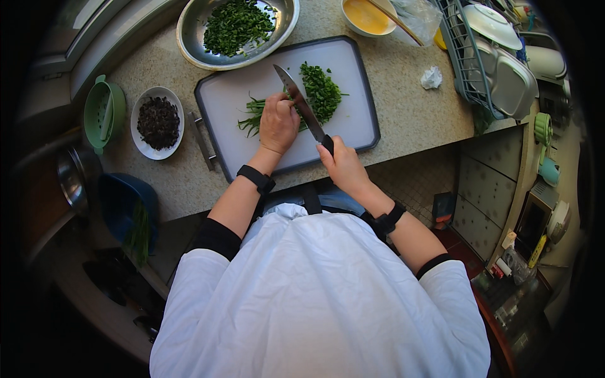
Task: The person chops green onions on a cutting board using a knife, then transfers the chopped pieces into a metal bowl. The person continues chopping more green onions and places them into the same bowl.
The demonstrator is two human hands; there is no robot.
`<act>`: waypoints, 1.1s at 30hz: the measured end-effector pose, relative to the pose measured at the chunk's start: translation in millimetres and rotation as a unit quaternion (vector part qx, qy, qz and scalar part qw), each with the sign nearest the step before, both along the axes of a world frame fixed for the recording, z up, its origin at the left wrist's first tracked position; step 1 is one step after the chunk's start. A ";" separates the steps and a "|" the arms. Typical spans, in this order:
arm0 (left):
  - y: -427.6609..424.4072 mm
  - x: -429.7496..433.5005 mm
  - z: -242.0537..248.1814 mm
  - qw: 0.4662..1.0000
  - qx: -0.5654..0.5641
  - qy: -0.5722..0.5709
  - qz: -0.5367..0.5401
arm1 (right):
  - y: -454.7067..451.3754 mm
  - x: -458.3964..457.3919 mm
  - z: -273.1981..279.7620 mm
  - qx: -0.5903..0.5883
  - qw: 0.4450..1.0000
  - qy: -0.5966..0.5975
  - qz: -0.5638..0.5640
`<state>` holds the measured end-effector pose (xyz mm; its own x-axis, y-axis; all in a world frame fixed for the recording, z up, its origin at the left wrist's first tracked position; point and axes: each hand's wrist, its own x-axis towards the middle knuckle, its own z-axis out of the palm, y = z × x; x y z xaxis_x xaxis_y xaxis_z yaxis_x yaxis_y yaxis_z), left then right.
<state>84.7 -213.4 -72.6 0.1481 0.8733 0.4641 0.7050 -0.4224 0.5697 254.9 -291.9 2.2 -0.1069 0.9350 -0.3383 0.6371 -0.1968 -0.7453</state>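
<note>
My right hand (pixel 344 166) is closed around the black handle of a kitchen knife (pixel 305 107), whose blade points up and left over a white cutting board (pixel 222 97) with a dark rim. My left hand (pixel 280 122) presses a bunch of long green chives or similar greens (pixel 253 115) onto the board, its curled fingers against the blade. Right of the blade lies a pile of chopped greens (pixel 321 92). More chopped greens fill part of a metal bowl (pixel 189 52) beyond the board. Whether the blade's edge touches the board is hidden.
Left of the board are a white bowl of dark chopped food (pixel 158 124) and a green strainer (pixel 118 111). A bowl of beaten egg (pixel 366 16) with chopsticks stands at the back. Crumpled paper (pixel 431 78) and a dish rack (pixel 472 71) are to the right.
</note>
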 end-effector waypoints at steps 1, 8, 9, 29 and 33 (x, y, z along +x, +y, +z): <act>0.2 0.0 -0.1 1.000 0.003 -0.002 0.001 | -0.6 -0.2 -1.0 -0.002 1.000 -0.009 0.002; -0.1 -0.9 2.1 1.000 0.007 -0.017 -0.009 | -4.4 -6.1 -7.5 -0.019 0.999 -0.041 -0.004; 0.2 -0.9 3.6 1.000 0.003 -0.021 -0.012 | -4.8 -7.7 -8.0 -0.014 0.999 -0.049 -0.005; 20.0 -61.1 58.9 0.956 -0.203 -0.186 -0.098 | -10.5 -20.9 -8.3 0.001 0.991 -0.130 0.003; 23.7 -66.8 59.9 0.957 -0.027 0.101 -0.270 | -10.5 -22.3 -4.9 0.004 0.990 -0.141 0.005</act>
<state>17.9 -189.7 -12.7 0.6673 0.6657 0.3340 0.4897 -0.7300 0.4767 232.6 -302.4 -2.7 -0.0185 0.9373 -0.3480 0.8215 -0.1841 -0.5396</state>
